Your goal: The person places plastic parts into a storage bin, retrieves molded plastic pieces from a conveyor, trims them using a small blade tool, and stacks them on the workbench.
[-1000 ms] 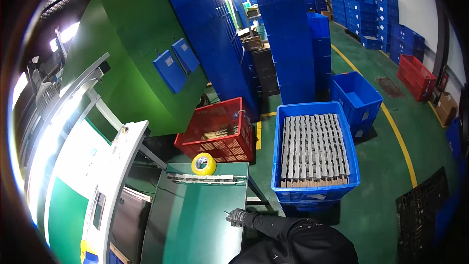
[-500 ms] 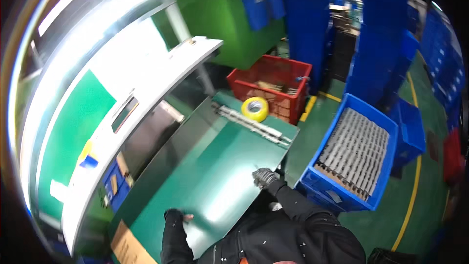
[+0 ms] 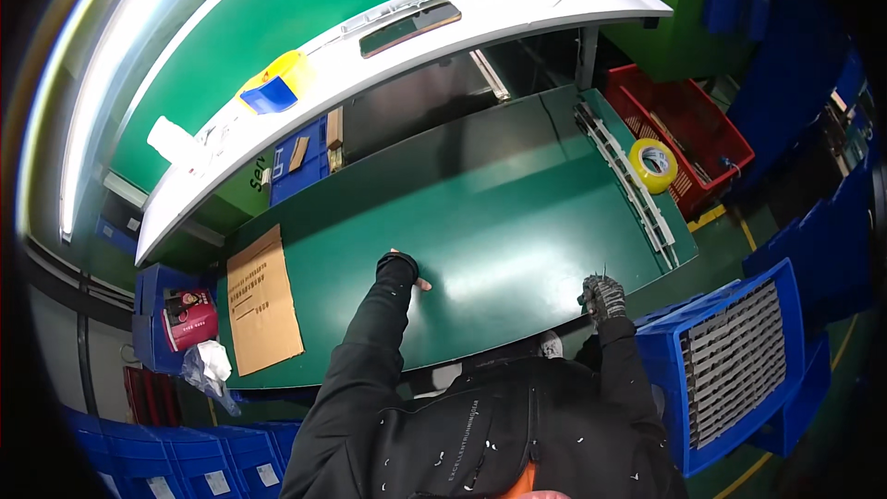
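My left hand [image 3: 422,284] rests over the middle of the green tabletop [image 3: 490,212]. Its sleeve hides most of it; only a thumb and a bit of fingertip show, and nothing is visible in it. At the front right edge of the table is my right hand [image 3: 605,300], in a grey striped glove. Its fingers look curled, and thin dark points stick up from them; what they hold, if anything, is too small to make out. Long pale metal strips [image 3: 628,180] lie along the table's right end beside a roll of yellow tape [image 3: 652,164].
Flat cardboard [image 3: 263,300] lies at the table's left end. A blue crate [image 3: 785,314] of stacked grey parts stands at the right, a red crate [image 3: 665,97] behind the tape. Above the back edge runs a white shelf [image 3: 517,14] with a phone [image 3: 409,30].
My view has swung left, so the table lies more level and its left end shows. The crates have shifted right in the picture. Both hands remain at the table.
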